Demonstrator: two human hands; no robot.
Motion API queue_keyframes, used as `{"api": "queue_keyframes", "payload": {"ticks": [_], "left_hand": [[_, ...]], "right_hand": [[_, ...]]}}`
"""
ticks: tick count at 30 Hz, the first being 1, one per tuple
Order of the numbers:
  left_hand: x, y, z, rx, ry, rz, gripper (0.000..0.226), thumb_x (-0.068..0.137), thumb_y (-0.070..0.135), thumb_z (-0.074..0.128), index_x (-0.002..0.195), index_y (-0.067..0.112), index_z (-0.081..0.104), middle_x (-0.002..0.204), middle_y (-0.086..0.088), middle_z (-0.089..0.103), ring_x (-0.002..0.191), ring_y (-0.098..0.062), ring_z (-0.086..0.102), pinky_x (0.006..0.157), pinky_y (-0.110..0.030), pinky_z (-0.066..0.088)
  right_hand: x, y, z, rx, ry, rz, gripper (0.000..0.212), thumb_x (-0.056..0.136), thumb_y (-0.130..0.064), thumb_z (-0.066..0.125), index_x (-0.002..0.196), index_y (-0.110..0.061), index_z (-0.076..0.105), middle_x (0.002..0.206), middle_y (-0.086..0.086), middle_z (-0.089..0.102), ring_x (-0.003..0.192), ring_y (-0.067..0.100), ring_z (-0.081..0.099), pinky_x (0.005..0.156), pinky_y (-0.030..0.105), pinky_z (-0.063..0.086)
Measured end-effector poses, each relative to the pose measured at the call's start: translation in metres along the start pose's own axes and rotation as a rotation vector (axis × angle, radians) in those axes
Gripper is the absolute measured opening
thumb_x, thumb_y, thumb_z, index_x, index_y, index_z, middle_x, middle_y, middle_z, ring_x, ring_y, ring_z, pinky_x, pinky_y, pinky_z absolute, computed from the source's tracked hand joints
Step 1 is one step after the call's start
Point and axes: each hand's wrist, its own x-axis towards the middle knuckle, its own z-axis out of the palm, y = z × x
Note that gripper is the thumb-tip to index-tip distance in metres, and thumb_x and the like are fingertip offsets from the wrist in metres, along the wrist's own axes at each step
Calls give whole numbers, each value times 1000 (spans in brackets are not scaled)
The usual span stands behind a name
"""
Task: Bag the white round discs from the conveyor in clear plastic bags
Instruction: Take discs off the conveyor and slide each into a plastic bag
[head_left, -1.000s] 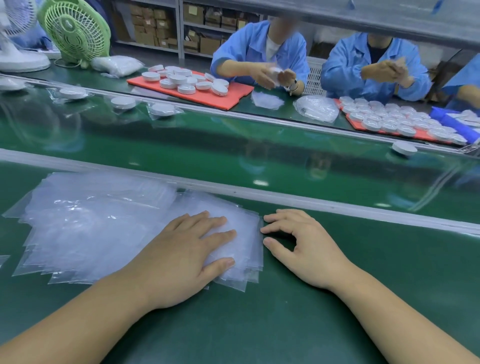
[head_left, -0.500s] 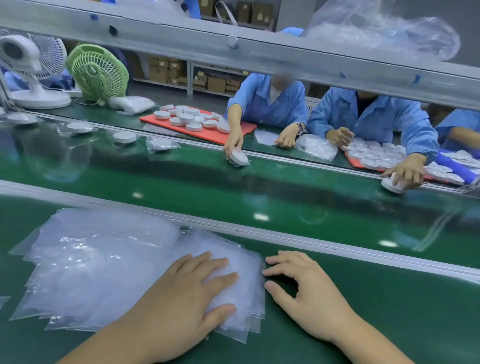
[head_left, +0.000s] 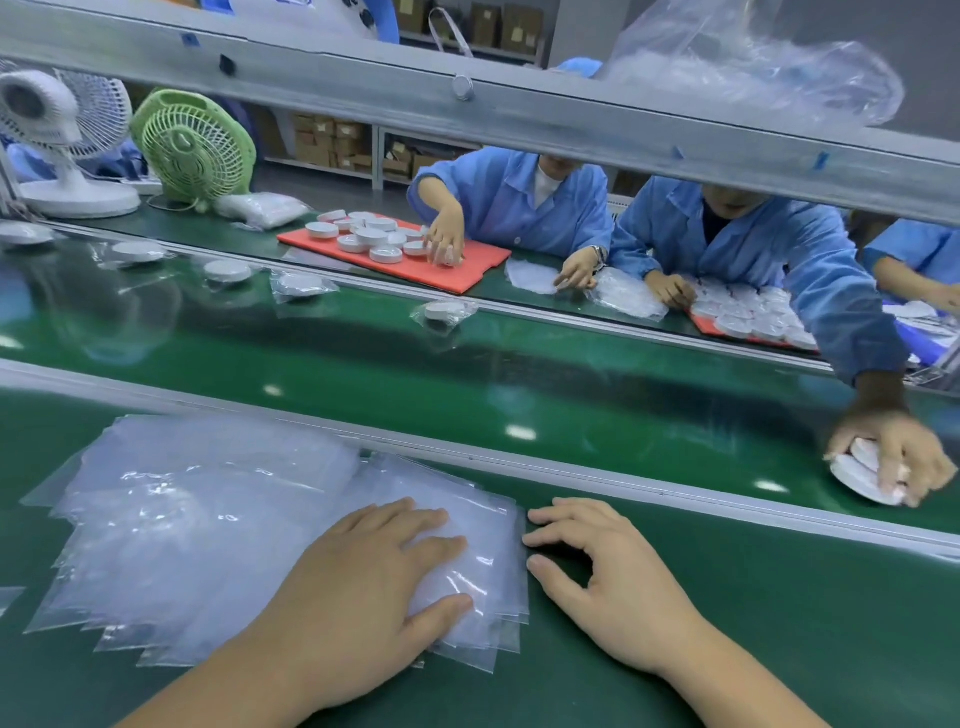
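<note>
The conveyor (head_left: 363, 364) runs beyond both my grips, carrying bagged white discs (head_left: 440, 310) ahead and to the left. The desk (head_left: 779, 623) lies under my wrists. The stack of clear plastic bags (head_left: 182, 545) fans out on it. My left grip (head_left: 363, 587) lies flat and open, fingers straight, pressing the stack's right end. My right grip (head_left: 613, 587) rests just beside that edge, fingers loosely bent, holding nothing. Far to its right, another person's hand (head_left: 898, 457) covers a loose white disc (head_left: 857, 475). The labels on the cardboard boxes (head_left: 322, 140) far beyond are too small to read.
</note>
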Motion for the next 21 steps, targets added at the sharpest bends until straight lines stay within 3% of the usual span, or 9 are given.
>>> {"api": "queue_keyframes", "payload": {"ticks": [5,10,16,21], "left_hand": [[0,-1,1,-8,46,-9,70,84,86,15,144,57,35,156,35,21,147,5,9,110,-12,-1],[-1,-2,3,-47,78,-25,60,87,83,24,136,56,48,149,37,34,143,10,19,108,-15,26],[-1,0,1,-48,75,-44,70,82,88,16,135,56,49,148,37,35,142,9,20,105,-9,14],[0,3,-2,-88,90,-51,86,79,87,-9,137,57,47,149,36,33,141,9,18,109,-12,11]], "right_hand": [[0,-1,-1,4,1,-1,37,87,-66,49,111,-48,72,125,-45,53,137,-13,34,117,27,32],[0,-3,-2,5,3,-6,40,87,-65,48,112,-47,72,125,-45,52,136,-14,34,117,27,31],[-2,-2,-2,16,7,-9,40,87,-64,49,112,-45,73,125,-44,53,135,-11,37,117,29,33],[-2,-2,-2,6,5,-9,38,87,-64,49,112,-46,72,126,-45,52,135,-13,36,117,29,33]]}}
